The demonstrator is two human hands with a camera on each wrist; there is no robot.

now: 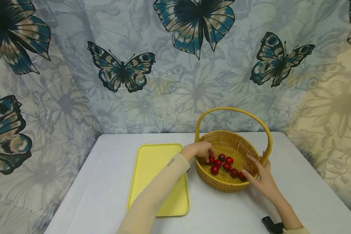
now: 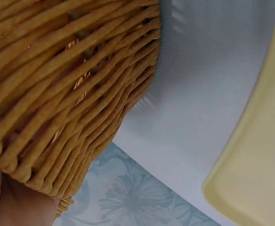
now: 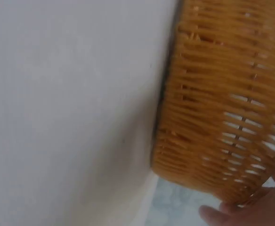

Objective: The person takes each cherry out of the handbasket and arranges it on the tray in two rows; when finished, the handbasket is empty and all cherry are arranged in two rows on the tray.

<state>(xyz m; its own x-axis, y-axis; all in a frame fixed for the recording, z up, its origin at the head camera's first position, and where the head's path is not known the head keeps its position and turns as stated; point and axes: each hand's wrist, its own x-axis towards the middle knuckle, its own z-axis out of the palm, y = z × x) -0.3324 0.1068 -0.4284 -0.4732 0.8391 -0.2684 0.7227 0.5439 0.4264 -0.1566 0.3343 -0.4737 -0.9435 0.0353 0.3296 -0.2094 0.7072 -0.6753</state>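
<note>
A round golden wicker basket (image 1: 222,187) with a tall arched handle holds several dark red cherries (image 1: 226,166). My left hand (image 1: 199,150) reaches over its left rim, fingers bent down and pinching a cherry (image 1: 211,159) at the inner left side; the fingertips are partly hidden. At the right rim, beside the foot of the handle, my right hand (image 1: 263,178) holds the basket, with thumb and forefinger over the inside and other fingers outside. In the left wrist view the woven wall (image 2: 81,94) hides the cherries. The right wrist view shows fingers (image 3: 215,215) at the rim.
A yellow rectangular tray (image 1: 152,162) lies left of the basket, partly beneath my left forearm. Both stand on a white-covered table (image 1: 105,182). Butterfly-patterned cloth (image 1: 199,91) hangs around the back and sides. A black object (image 1: 271,225) shows by the right wrist.
</note>
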